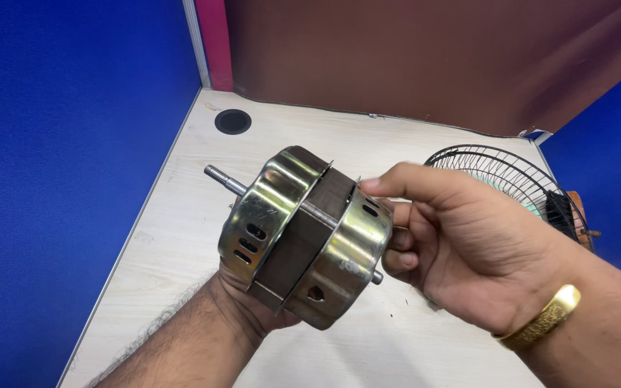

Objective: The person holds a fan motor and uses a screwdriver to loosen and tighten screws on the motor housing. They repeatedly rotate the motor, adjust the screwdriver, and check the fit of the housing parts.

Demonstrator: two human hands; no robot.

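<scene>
Your left hand (253,309) cups the fan motor (303,237) from below, fingers closed round its underside so the weight sits in your palm and the threaded shaft (224,181) points away to the left. That leaves the casing lifted clear of the pale desk (181,237), free to turn. Your right hand (461,244) comes in from the side: the forefinger lies stretched along the top rim of the near metal shell, the other fingers curled loosely beside the rear shaft stub, gripping nothing else. A wire fan guard (501,176) lies on the desk behind your right hand.
</scene>
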